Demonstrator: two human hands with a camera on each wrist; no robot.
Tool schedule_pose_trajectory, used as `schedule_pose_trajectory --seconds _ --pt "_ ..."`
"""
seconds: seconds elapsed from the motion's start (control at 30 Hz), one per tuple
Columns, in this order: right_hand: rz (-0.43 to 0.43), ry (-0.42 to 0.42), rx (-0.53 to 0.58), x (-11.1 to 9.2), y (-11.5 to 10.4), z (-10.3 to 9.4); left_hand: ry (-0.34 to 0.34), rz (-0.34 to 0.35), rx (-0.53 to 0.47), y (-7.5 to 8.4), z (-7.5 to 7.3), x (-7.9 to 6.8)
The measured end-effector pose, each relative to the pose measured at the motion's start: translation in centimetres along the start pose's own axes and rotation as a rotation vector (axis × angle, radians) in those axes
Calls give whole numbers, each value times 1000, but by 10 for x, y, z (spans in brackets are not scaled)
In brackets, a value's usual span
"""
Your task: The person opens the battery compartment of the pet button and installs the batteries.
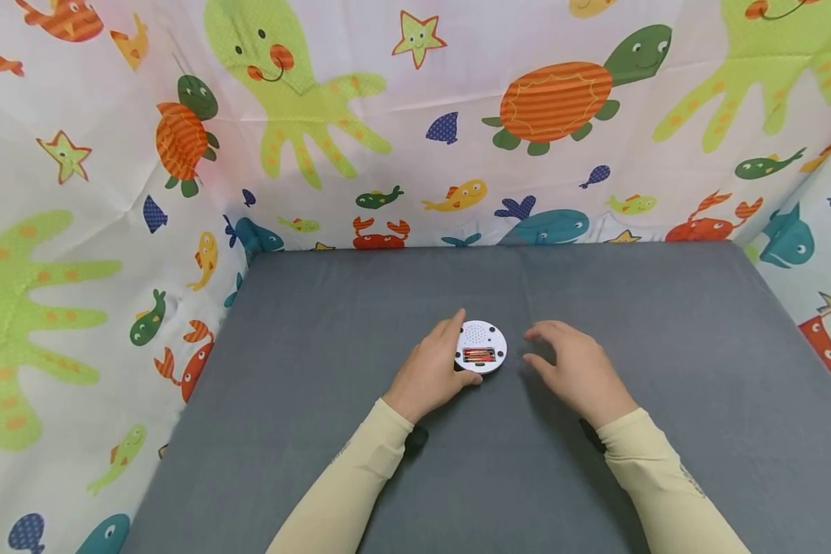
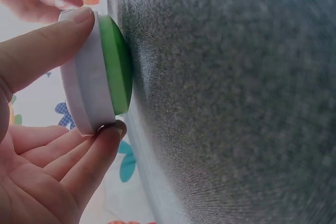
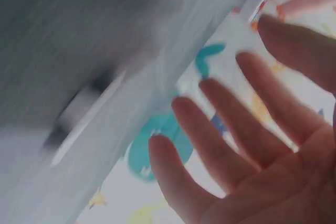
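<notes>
A round white sound button [image 1: 483,337] lies with its underside up on the grey cloth, showing speaker holes and a battery bay that holds red batteries [image 1: 479,355]. My left hand [image 1: 425,371] grips its rim between thumb and fingers. The left wrist view shows its green dome [image 2: 116,66] facing the cloth. My right hand [image 1: 578,373] hovers just to the right, fingers loosely bent and holding nothing. In the right wrist view, a small blurred white piece with dark ends [image 3: 86,111] shows near the cloth; whether it touches it I cannot tell.
Grey cloth [image 1: 305,331] covers the flat surface beneath both hands. A white curtain [image 1: 402,100] printed with sea animals stands along the back and both sides.
</notes>
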State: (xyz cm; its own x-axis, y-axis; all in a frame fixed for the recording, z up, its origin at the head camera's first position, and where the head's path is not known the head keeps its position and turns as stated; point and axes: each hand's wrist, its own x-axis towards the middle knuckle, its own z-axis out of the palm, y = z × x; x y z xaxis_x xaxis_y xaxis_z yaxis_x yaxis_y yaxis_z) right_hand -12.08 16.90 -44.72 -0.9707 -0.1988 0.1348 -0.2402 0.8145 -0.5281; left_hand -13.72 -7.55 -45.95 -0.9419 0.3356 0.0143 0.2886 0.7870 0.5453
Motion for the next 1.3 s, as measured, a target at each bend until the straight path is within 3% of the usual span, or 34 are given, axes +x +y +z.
schedule_pose_trajectory --seconds 0.17,0.33,0.53,0.73,0.9,1.3 --pt "22 0 -79 -14 26 -17 1 2 -2 0 -2 1" --pt "37 1 -133 -19 43 -22 2 -5 -1 -1 -2 0" --pt "60 -27 -153 -18 49 -17 4 -2 0 -3 -1 -3" --pt "4 22 -205 -17 49 -14 2 -4 -11 -2 -1 -3" --pt "-40 44 -222 -12 36 -12 2 -9 -5 -1 -1 -1" --pt "-176 59 -196 11 -30 2 -2 7 19 -1 1 1"
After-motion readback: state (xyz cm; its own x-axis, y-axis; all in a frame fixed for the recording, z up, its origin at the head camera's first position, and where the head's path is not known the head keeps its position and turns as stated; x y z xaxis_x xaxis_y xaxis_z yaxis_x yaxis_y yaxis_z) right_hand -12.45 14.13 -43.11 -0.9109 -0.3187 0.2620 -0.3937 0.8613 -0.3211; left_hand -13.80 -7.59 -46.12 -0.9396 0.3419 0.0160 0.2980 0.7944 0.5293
